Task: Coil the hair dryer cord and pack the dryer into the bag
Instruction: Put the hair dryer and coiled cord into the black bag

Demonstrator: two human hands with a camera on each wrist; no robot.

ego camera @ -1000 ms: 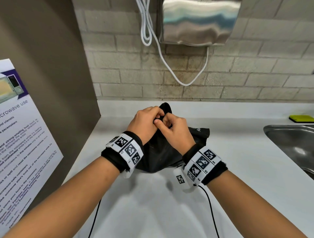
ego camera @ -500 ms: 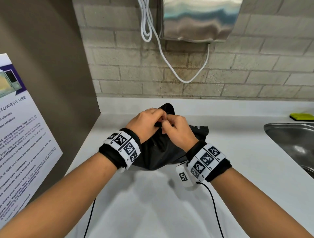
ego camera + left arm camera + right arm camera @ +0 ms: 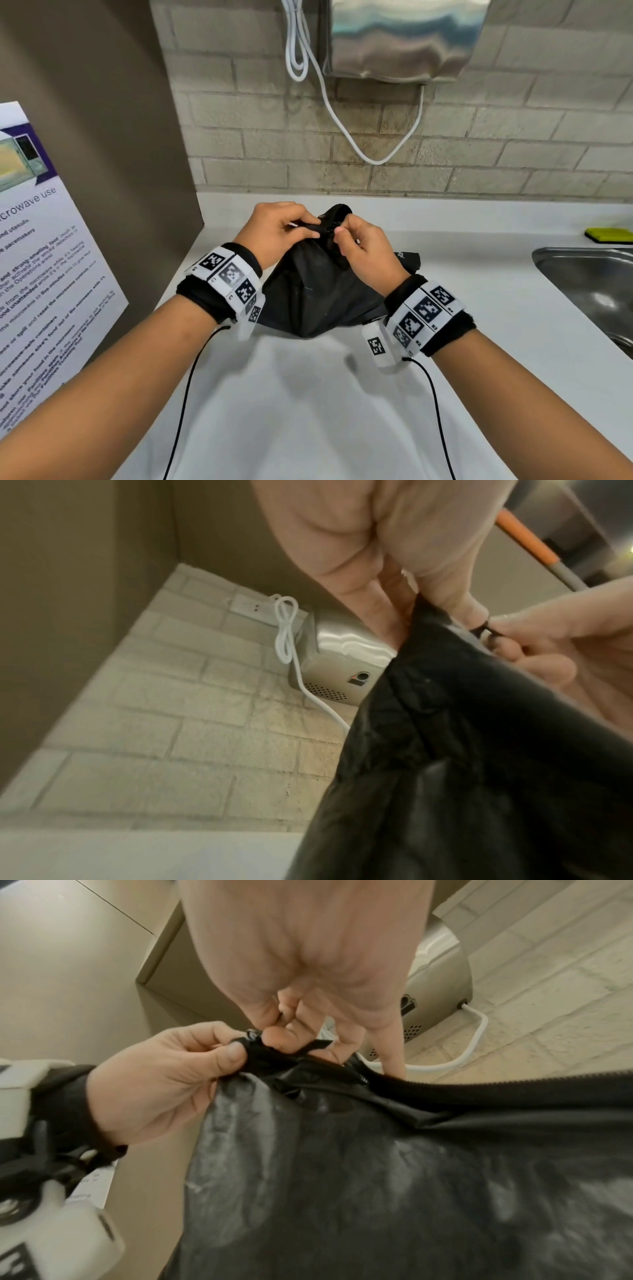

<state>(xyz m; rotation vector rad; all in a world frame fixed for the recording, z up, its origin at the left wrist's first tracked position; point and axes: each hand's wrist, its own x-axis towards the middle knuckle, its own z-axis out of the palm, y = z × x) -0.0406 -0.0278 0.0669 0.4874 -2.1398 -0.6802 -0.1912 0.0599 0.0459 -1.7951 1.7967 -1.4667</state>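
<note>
A black fabric bag (image 3: pixel 315 294) stands bunched on the white counter (image 3: pixel 308 411), lifted at its top end. My left hand (image 3: pixel 301 228) pinches the bag's top corner between thumb and fingers. My right hand (image 3: pixel 337 229) pinches a small black tab at the zipper's end, right beside the left fingertips. In the right wrist view the bag (image 3: pixel 377 1177) fills the lower frame, its zipper (image 3: pixel 479 1083) runs off to the right, and the left hand (image 3: pixel 236 1050) meets my right hand (image 3: pixel 277 1034) at the corner. The hair dryer and its cord are not in sight.
A steel hand dryer (image 3: pixel 400 37) hangs on the brick wall with a white cable (image 3: pixel 342 126) looping below it. A sink (image 3: pixel 589 284) and a yellow-green sponge (image 3: pixel 608 234) lie to the right. A microwave poster (image 3: pixel 37 257) covers the left wall.
Both hands stay at the bag's top corner. Their fingertips have drawn slightly apart, and the bag's top is pulled a little tauter.
</note>
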